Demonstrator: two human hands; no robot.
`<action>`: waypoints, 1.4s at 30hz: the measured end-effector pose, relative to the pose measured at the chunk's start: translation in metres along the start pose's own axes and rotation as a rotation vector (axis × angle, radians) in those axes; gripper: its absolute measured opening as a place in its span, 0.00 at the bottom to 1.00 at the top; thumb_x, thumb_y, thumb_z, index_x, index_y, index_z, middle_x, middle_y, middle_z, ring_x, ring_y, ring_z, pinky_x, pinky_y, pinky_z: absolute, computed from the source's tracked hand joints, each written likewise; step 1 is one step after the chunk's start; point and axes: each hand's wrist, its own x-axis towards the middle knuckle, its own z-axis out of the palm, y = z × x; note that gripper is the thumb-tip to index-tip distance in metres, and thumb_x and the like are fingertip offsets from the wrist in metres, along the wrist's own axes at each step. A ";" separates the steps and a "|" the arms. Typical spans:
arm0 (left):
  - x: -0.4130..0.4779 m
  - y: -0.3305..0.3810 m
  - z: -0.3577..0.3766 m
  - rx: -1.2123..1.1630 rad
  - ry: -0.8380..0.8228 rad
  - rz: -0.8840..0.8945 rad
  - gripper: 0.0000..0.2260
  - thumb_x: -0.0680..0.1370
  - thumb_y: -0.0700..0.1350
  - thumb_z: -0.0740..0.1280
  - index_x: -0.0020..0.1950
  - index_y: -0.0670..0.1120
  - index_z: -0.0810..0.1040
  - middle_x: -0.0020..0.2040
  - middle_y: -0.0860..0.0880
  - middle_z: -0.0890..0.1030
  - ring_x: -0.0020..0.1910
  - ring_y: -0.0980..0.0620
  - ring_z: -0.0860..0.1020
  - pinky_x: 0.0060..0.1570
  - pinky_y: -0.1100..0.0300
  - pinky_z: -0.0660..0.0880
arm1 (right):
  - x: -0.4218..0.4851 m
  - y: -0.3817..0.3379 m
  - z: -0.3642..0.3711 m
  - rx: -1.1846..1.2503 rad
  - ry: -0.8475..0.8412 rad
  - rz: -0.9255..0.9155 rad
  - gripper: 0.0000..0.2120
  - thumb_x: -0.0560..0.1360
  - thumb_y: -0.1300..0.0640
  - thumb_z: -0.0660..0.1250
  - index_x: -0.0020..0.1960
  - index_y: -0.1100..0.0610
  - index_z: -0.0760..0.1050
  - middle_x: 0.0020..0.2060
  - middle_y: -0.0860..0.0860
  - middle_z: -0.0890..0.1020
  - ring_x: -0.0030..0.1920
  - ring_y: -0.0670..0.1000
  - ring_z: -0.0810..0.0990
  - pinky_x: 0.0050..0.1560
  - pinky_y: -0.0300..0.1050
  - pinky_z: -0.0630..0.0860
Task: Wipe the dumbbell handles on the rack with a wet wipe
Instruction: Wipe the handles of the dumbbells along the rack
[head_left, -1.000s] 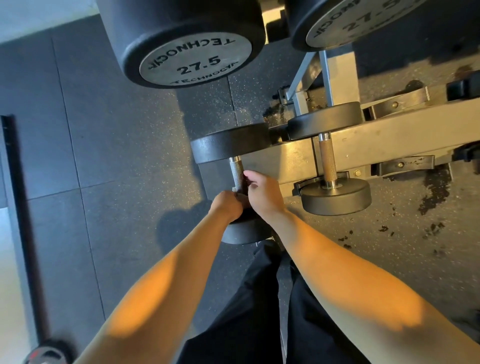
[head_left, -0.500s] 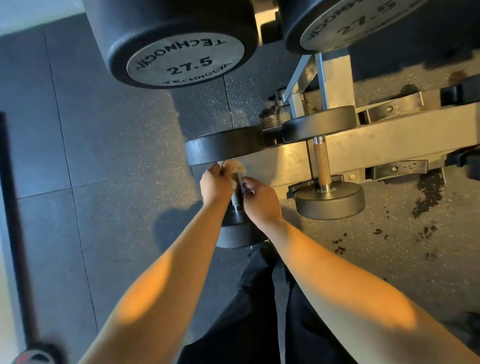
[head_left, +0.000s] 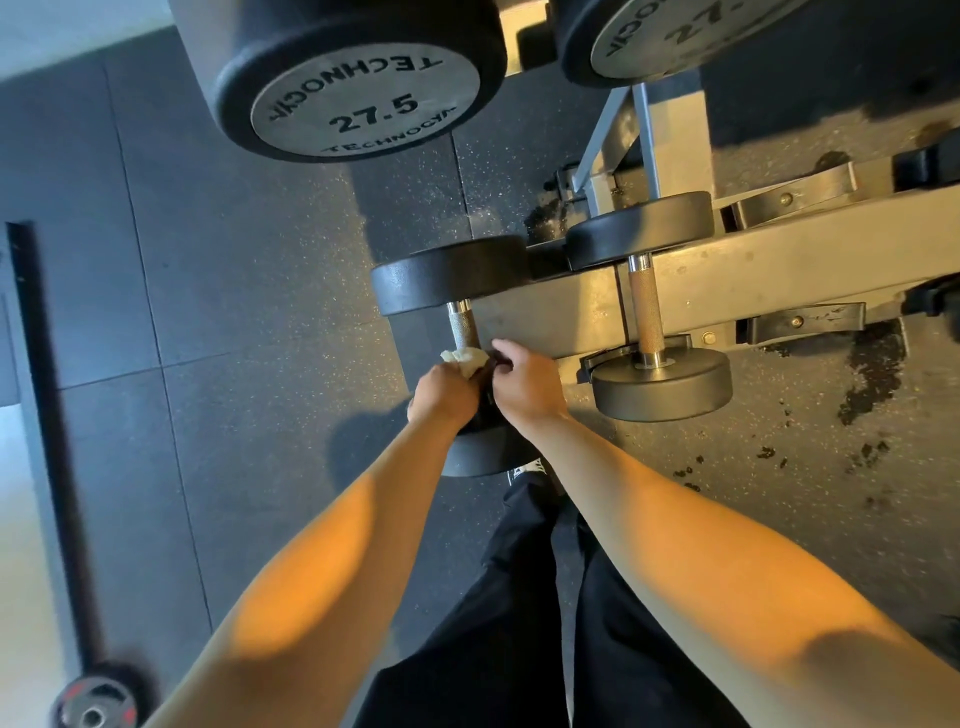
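Head view: centre of frame, left hand (head_left: 445, 391) grips a crumpled white wet wipe (head_left: 466, 359) round the lower part of a dumbbell handle (head_left: 462, 326); knurled metal shows above the wipe. Right hand (head_left: 524, 385) just beside it, fingers curled at the same handle; what they hold is hidden. That dumbbell's near head is mostly blocked by both wrists. Rack (head_left: 779, 265) runs centre to right edge. A 2nd dumbbell (head_left: 647, 306) sits right of the hands, handle bare. Top of frame: 27.5 dumbbell (head_left: 358, 98). Lower left corner: weight plate (head_left: 93, 702) on the floor.
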 end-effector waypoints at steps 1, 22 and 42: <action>0.000 0.001 -0.002 -0.016 -0.005 -0.002 0.16 0.83 0.50 0.62 0.61 0.40 0.80 0.57 0.39 0.82 0.57 0.39 0.80 0.53 0.51 0.76 | 0.001 0.000 0.000 0.008 -0.003 -0.012 0.19 0.80 0.63 0.60 0.69 0.57 0.77 0.62 0.56 0.82 0.63 0.58 0.79 0.65 0.47 0.72; -0.035 -0.032 0.005 -0.813 0.126 0.083 0.18 0.84 0.39 0.56 0.70 0.52 0.77 0.61 0.57 0.83 0.46 0.62 0.83 0.47 0.73 0.75 | 0.038 -0.055 0.025 0.337 0.048 0.157 0.15 0.84 0.52 0.59 0.63 0.60 0.77 0.57 0.59 0.82 0.58 0.59 0.80 0.56 0.50 0.77; -0.030 -0.037 0.014 -0.692 0.148 0.083 0.19 0.83 0.44 0.55 0.66 0.61 0.79 0.59 0.64 0.82 0.48 0.64 0.83 0.56 0.57 0.79 | 0.026 -0.039 0.018 -0.263 -0.073 0.061 0.13 0.84 0.56 0.57 0.61 0.62 0.76 0.57 0.59 0.82 0.57 0.59 0.81 0.54 0.45 0.74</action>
